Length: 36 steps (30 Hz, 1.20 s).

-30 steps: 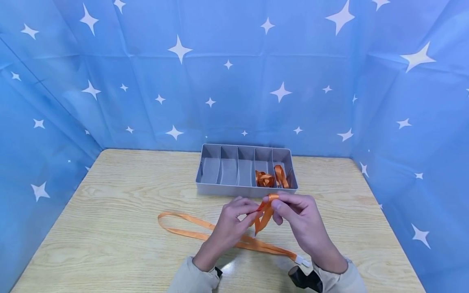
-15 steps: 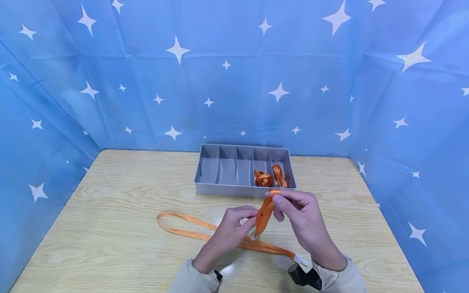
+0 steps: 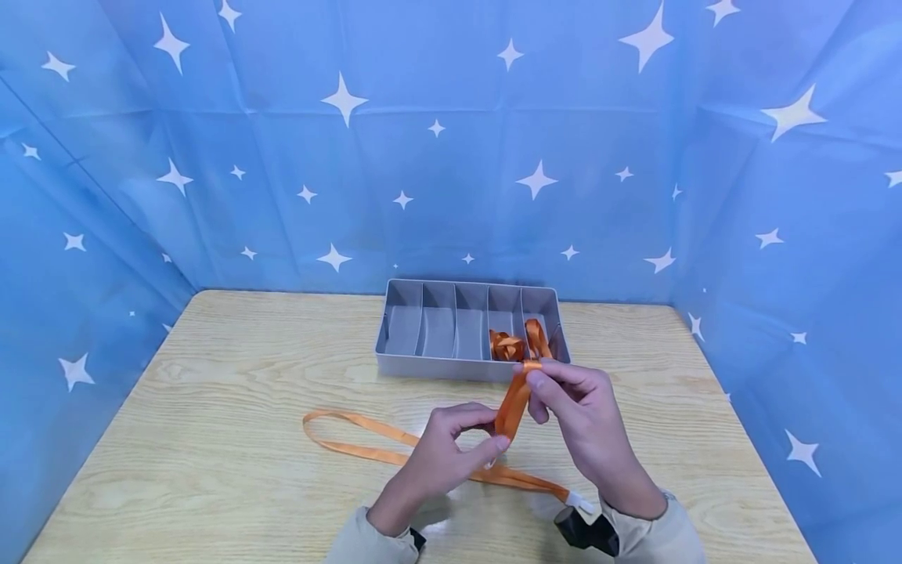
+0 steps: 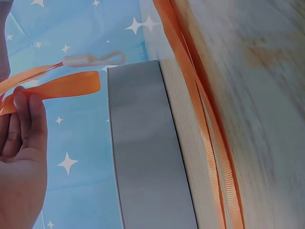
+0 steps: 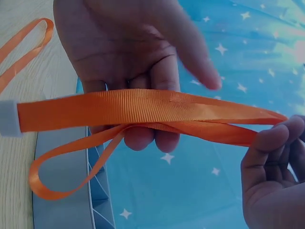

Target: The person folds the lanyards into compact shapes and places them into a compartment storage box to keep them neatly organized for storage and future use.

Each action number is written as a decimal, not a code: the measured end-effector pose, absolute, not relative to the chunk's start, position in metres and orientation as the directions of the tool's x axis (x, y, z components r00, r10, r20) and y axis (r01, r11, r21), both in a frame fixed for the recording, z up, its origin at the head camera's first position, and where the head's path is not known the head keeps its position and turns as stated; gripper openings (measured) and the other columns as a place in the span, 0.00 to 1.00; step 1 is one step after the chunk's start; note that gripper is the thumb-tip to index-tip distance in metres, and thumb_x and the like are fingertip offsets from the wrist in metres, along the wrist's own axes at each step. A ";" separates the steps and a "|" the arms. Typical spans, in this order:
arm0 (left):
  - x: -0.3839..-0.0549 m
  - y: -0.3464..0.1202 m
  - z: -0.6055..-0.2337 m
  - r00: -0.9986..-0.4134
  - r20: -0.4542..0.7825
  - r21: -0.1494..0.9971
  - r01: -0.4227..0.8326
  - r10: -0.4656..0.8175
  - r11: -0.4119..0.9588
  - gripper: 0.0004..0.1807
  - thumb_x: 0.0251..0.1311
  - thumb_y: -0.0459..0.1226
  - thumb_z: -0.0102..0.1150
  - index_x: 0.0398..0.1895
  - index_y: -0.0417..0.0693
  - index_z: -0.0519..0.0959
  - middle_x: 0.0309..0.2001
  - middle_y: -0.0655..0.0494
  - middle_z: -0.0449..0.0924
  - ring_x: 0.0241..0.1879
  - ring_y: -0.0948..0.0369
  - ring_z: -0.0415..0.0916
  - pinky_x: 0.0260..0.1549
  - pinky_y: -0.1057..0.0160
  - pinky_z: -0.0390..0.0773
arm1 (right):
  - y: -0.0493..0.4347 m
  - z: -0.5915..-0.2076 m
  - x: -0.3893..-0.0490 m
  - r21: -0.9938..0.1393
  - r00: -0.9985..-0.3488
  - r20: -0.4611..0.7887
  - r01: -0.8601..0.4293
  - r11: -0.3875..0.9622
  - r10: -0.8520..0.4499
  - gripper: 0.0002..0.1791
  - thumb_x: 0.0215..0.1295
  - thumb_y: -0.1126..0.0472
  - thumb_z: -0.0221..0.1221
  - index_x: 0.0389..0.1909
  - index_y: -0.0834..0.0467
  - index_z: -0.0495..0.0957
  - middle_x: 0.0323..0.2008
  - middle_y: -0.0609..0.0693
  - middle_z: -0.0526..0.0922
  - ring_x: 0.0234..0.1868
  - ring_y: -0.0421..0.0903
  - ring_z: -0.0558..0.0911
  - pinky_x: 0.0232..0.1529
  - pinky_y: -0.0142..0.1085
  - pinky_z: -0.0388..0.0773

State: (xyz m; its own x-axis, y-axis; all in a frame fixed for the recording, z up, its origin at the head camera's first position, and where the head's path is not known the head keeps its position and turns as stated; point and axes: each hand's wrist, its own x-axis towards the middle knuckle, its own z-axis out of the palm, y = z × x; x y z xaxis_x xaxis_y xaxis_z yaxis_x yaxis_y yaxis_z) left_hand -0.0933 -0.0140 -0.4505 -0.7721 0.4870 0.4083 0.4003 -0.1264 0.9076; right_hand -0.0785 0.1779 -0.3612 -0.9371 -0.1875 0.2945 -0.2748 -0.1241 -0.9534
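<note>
My right hand (image 3: 581, 411) pinches the top end of a folded orange lanyard (image 3: 513, 403) between thumb and fingertips, in front of the tray. The left hand (image 3: 451, 446) is lower, on the other side. In the right wrist view its fingers (image 5: 164, 71) lie behind the lanyard's flat band (image 5: 138, 109), with the thumb lifted away and blurred. A white plastic clip (image 4: 90, 59) hangs at the lanyard's lower end in the left wrist view. A second orange lanyard (image 3: 359, 450) lies stretched on the table beneath both hands, its white clip (image 3: 579, 501) near the right sleeve.
Behind the hands stands a grey tray (image 3: 430, 366) divided into several compartments. Coiled orange lanyards, one bunched (image 3: 507, 345) and one looped (image 3: 537, 337), sit in its two rightmost compartments. A blue curtain (image 3: 451, 157) with white stars surrounds the wooden table (image 3: 232, 392).
My left fingers have left their pinch near the right hand and shifted down the lanyard, the thumb now apart. The lanyard's hanging strands have been drawn together flat. The right hand keeps its pinch.
</note>
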 end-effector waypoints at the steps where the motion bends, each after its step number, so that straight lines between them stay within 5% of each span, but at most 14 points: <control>1: -0.093 -0.013 -0.450 -0.784 0.390 0.916 0.386 0.483 -0.113 0.11 0.68 0.35 0.60 0.48 0.40 0.85 0.41 0.52 0.86 0.42 0.62 0.82 0.44 0.58 0.83 | 0.178 -0.361 -0.079 -0.953 -0.936 0.296 -0.276 -0.123 -0.189 0.14 0.75 0.72 0.49 0.48 0.67 0.83 0.20 0.51 0.72 0.23 0.47 0.70 0.30 0.37 0.71; 10: -0.093 -0.010 -0.453 -0.804 0.408 0.899 0.436 0.433 -0.038 0.06 0.65 0.33 0.62 0.37 0.42 0.87 0.28 0.52 0.84 0.27 0.62 0.77 0.30 0.65 0.80 | 0.176 -0.360 -0.079 -0.948 -0.929 0.314 -0.295 -0.121 -0.195 0.13 0.74 0.72 0.49 0.48 0.68 0.83 0.20 0.52 0.72 0.23 0.48 0.70 0.30 0.37 0.71; 14: -0.096 -0.011 -0.454 -0.812 0.399 0.899 0.437 0.426 -0.008 0.06 0.64 0.34 0.64 0.35 0.42 0.88 0.28 0.54 0.84 0.27 0.65 0.76 0.28 0.65 0.80 | 0.174 -0.359 -0.078 -0.948 -0.928 0.318 -0.304 -0.100 -0.194 0.14 0.73 0.73 0.50 0.47 0.65 0.84 0.21 0.52 0.72 0.23 0.47 0.71 0.29 0.36 0.72; 21: -0.103 -0.014 -0.450 -0.842 0.363 0.886 0.445 0.399 0.131 0.08 0.64 0.39 0.66 0.32 0.45 0.89 0.30 0.60 0.84 0.29 0.68 0.76 0.29 0.68 0.78 | 0.171 -0.361 -0.073 -0.938 -0.909 0.344 -0.346 -0.035 -0.236 0.10 0.71 0.76 0.53 0.44 0.74 0.82 0.21 0.51 0.69 0.24 0.46 0.69 0.23 0.37 0.67; 29: -0.110 -0.020 -0.441 -0.906 0.341 0.850 0.411 0.251 0.330 0.05 0.63 0.30 0.63 0.34 0.45 0.88 0.27 0.62 0.81 0.23 0.68 0.70 0.21 0.70 0.73 | 0.167 -0.362 -0.065 -0.929 -0.872 0.368 -0.354 -0.104 -0.322 0.12 0.69 0.78 0.53 0.45 0.70 0.83 0.23 0.52 0.67 0.23 0.47 0.67 0.19 0.38 0.63; 36: -0.115 -0.023 -0.432 -0.937 0.317 0.907 0.344 0.147 0.241 0.10 0.62 0.25 0.57 0.36 0.41 0.88 0.26 0.58 0.80 0.21 0.65 0.71 0.18 0.68 0.74 | 0.166 -0.363 -0.062 -0.917 -0.835 0.393 -0.387 -0.098 -0.384 0.14 0.68 0.81 0.50 0.41 0.68 0.84 0.22 0.52 0.68 0.22 0.46 0.66 0.17 0.38 0.64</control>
